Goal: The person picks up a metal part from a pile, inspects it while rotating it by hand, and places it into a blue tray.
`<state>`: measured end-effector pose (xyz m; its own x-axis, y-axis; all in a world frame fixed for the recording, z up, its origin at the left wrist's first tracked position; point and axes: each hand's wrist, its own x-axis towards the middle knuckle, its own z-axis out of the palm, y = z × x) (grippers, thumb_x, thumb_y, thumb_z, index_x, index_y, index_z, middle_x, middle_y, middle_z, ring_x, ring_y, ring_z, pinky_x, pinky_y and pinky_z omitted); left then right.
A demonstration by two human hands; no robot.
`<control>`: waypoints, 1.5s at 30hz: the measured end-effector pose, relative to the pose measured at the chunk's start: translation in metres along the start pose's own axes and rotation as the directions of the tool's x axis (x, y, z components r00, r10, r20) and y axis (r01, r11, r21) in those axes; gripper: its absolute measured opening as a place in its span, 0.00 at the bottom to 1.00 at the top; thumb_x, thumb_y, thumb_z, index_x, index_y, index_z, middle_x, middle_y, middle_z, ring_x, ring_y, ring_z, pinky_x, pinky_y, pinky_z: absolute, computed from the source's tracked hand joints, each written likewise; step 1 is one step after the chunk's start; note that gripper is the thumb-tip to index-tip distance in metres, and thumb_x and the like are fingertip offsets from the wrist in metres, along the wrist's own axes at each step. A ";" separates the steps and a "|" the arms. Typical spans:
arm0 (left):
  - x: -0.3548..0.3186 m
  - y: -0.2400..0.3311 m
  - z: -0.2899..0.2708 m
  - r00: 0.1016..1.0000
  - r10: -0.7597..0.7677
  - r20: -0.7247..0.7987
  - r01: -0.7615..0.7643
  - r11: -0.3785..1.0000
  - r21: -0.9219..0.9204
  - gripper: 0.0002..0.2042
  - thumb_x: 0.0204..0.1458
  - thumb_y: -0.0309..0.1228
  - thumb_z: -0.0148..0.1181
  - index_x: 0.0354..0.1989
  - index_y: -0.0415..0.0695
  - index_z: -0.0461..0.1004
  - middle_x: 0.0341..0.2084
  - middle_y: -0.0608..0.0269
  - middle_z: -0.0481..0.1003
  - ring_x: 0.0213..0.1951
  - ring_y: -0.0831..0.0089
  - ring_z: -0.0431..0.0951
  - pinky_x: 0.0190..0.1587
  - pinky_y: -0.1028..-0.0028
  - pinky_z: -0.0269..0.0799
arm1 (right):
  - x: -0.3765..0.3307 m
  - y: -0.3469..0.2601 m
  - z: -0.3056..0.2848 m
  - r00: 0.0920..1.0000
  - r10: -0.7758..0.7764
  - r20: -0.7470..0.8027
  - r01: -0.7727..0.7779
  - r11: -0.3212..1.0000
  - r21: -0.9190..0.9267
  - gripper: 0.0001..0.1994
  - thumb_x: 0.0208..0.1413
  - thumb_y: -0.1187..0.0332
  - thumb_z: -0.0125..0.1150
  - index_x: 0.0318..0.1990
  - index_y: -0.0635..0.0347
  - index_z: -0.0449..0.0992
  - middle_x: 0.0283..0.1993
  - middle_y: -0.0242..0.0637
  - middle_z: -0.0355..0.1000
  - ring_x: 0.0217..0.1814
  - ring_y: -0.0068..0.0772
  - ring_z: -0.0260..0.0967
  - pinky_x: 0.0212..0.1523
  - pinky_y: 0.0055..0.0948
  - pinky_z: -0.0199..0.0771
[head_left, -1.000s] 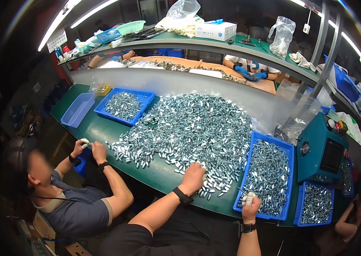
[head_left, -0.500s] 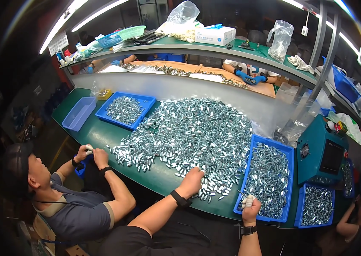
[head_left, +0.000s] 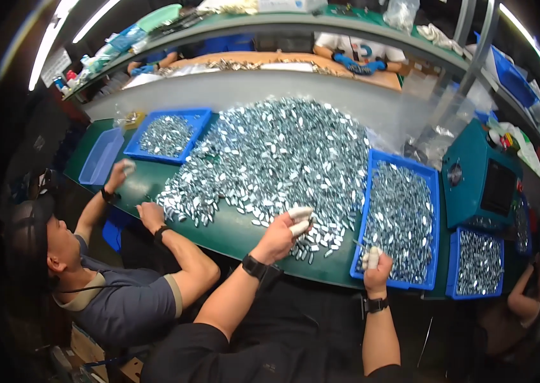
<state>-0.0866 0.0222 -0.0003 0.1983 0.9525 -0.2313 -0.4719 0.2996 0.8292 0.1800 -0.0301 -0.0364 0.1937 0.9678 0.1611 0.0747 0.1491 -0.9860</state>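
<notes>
Hundreds of small silvery pieces (head_left: 283,153) are heaped on the green tabletop (head_left: 228,225), and the heap's near edge is met by the left hand (head_left: 276,239), the nearer of the two. Just to the right of the left fingertips, loose pieces are scattered on the stretch toward the blue tray (head_left: 365,214), with their long axes turned in mixed directions. White finger covers (head_left: 300,228) are worn on both hands. The left thumb and fingers are brought close together and pointed rightward; whether a piece is pinched between them cannot be told. By the right hand (head_left: 377,273), placed at the tray's near left corner, a thin dark rod (head_left: 360,244) is gripped, its free end directed away and to the left, by the tray's side wall. The tray is filled with similar pieces, its long axis is aligned away from the person, and the heap is bordered by its left side.
</notes>
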 end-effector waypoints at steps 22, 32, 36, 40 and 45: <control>0.001 -0.027 0.057 0.867 0.158 0.472 -0.471 0.568 0.675 0.09 0.57 0.24 0.55 0.44 0.41 0.76 0.36 0.64 0.76 0.37 0.78 0.73 0.42 0.75 0.69 | -0.002 -0.009 -0.007 0.989 -0.046 0.140 0.060 0.993 -0.098 0.20 0.64 0.63 0.52 0.20 0.64 0.71 0.14 0.28 0.65 0.15 0.16 0.60 0.18 0.20 0.58; 0.004 -0.050 0.062 0.952 -0.033 0.305 -0.105 0.900 0.424 0.06 0.58 0.28 0.56 0.39 0.38 0.75 0.26 0.65 0.76 0.25 0.80 0.73 0.29 0.77 0.70 | 0.001 -0.003 -0.004 0.972 -0.054 0.229 0.078 0.992 -0.098 0.21 0.64 0.63 0.52 0.19 0.64 0.70 0.14 0.28 0.64 0.16 0.16 0.59 0.18 0.21 0.57; 0.004 -0.051 0.070 0.952 -0.161 0.261 0.061 0.933 0.354 0.06 0.58 0.28 0.56 0.36 0.38 0.73 0.24 0.66 0.75 0.24 0.82 0.72 0.26 0.79 0.67 | 0.000 -0.005 -0.004 0.978 -0.047 0.204 0.069 0.992 -0.104 0.21 0.64 0.63 0.52 0.18 0.63 0.70 0.15 0.28 0.64 0.16 0.16 0.58 0.18 0.21 0.56; 0.001 -0.058 0.077 0.933 -0.159 0.322 0.021 0.920 0.392 0.05 0.58 0.28 0.57 0.35 0.39 0.72 0.26 0.66 0.75 0.28 0.82 0.73 0.28 0.80 0.67 | -0.002 -0.007 -0.001 0.964 -0.122 0.235 0.158 0.978 -0.138 0.21 0.64 0.62 0.51 0.18 0.62 0.70 0.15 0.26 0.64 0.16 0.14 0.58 0.18 0.20 0.54; -0.002 -0.060 0.087 0.894 0.161 0.418 -0.362 0.808 0.464 0.06 0.58 0.28 0.57 0.35 0.38 0.72 0.26 0.65 0.77 0.28 0.78 0.75 0.31 0.77 0.70 | -0.003 0.005 -0.008 0.977 -0.065 0.203 0.064 0.998 0.012 0.21 0.65 0.61 0.51 0.18 0.61 0.70 0.16 0.25 0.65 0.17 0.14 0.58 0.18 0.19 0.53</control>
<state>0.0157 -0.0029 -0.0053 0.4606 0.8767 0.1391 -0.0548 -0.1283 0.9902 0.1875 -0.0336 -0.0416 -0.0146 0.9770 0.2129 0.0753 0.2134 -0.9741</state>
